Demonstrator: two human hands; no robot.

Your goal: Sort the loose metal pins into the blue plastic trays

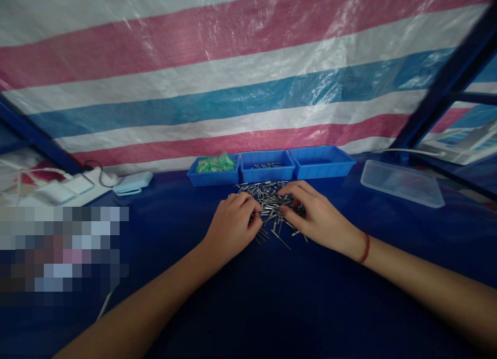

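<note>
A loose pile of silver blind rivets point(273, 199) with thin pins lies on the blue tabletop. At the pile's left side, my left hand point(234, 220) has its fingers curled in, thumb and index fingertips close together. Whatever may be between those fingertips is hidden. My right hand point(312, 214), with a dark red band at the wrist, reaches over the right side of the pile. Its thumb and fingers are apart, touching or just above the rivets. Several rivets lie scattered along the near edge of the pile.
Behind the pile stand a blue bin with green plastic packaging point(216, 164), a blue bin holding some rivets point(267, 173) and another blue bin point(323, 170). A clear plastic lid point(402, 183) lies right. Left are a light blue case point(133, 183) and a white power strip point(83, 188).
</note>
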